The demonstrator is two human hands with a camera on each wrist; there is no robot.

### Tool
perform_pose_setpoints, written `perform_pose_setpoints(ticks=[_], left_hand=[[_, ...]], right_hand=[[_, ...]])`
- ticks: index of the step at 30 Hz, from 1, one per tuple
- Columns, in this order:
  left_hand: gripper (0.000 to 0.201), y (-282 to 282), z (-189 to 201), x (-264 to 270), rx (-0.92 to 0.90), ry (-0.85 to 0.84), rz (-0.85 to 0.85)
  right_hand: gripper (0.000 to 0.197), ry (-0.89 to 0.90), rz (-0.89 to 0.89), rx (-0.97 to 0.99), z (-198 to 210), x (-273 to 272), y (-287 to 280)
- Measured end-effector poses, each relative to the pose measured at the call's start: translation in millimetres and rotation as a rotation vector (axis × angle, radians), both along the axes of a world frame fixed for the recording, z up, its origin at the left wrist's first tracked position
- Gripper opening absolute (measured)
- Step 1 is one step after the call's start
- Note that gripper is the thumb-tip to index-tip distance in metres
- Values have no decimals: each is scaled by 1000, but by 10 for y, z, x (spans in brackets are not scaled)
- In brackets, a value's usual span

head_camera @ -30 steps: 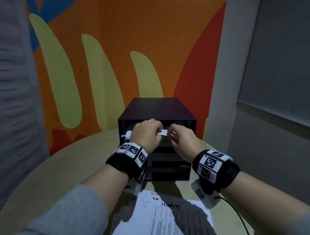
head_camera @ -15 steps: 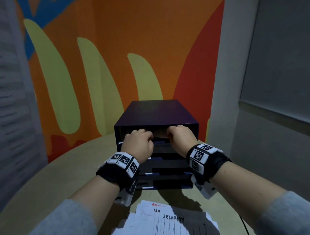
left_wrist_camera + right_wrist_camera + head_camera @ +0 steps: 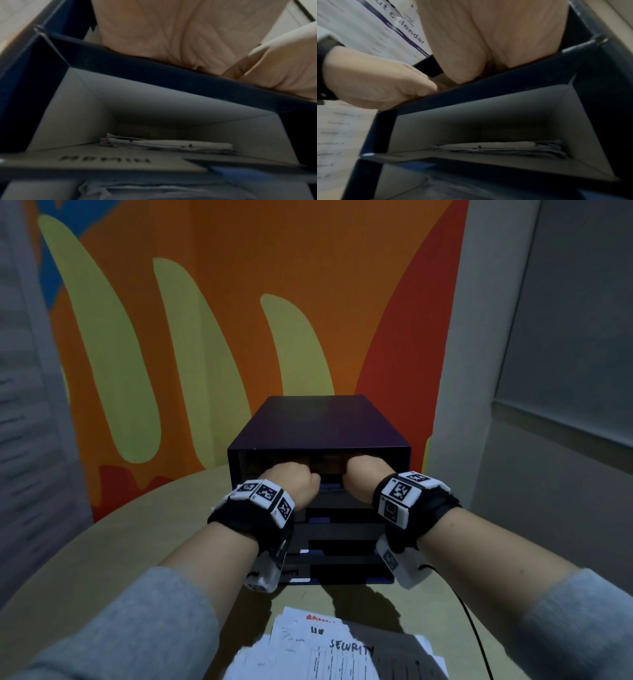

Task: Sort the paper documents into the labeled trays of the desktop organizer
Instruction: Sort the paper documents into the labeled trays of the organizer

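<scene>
The dark blue desktop organizer [image 3: 318, 422] stands on the round table, open slots facing me. Both hands reach into its top slot, knuckles up and fingertips hidden inside: my left hand [image 3: 291, 482] on the left, my right hand [image 3: 363, 472] beside it. A printed calendar sheet [image 3: 368, 27] shows behind my left hand [image 3: 376, 83] in the right wrist view. Its white edge [image 3: 283, 35] lies along my right hand [image 3: 283, 65]. Both hands seem to grip this sheet. The tray below holds folded papers [image 3: 171, 144].
A loose pile of documents [image 3: 329, 652], the top one handwritten "SECURITY", lies on the table [image 3: 102, 542] in front of the organizer. A black cable [image 3: 476, 635] runs from my right wrist. A painted wall stands close behind and a grey wall to the right.
One second ago both hands pinched a white sheet in front of the top slot. They have pushed forward into the slot, and the sheet no longer shows in the head view.
</scene>
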State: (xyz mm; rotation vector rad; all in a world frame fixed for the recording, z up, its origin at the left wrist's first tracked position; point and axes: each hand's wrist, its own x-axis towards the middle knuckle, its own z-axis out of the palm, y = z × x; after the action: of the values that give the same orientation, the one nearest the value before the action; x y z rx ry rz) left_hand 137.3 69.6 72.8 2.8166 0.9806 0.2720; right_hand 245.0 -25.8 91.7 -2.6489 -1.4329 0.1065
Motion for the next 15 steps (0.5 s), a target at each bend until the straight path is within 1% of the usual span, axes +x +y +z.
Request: perform_pose_setpoints(ticks=[2, 5, 9, 11, 15], left_hand=[[41, 9, 46, 27, -26, 58, -25], [44, 23, 60, 52, -24, 73, -29], [49, 21, -33, 59, 80, 61, -1], [48, 24, -51, 46, 90, 31, 8], [48, -17, -47, 28, 86, 23, 10]], right_hand=[[26, -1, -14, -71, 27, 6, 44], [32, -19, -33, -105, 25, 12, 77], [22, -53, -37, -70, -33, 33, 79], [21, -63, -34, -52, -33, 23, 77], [19, -64, -26, -72, -36, 9, 92]])
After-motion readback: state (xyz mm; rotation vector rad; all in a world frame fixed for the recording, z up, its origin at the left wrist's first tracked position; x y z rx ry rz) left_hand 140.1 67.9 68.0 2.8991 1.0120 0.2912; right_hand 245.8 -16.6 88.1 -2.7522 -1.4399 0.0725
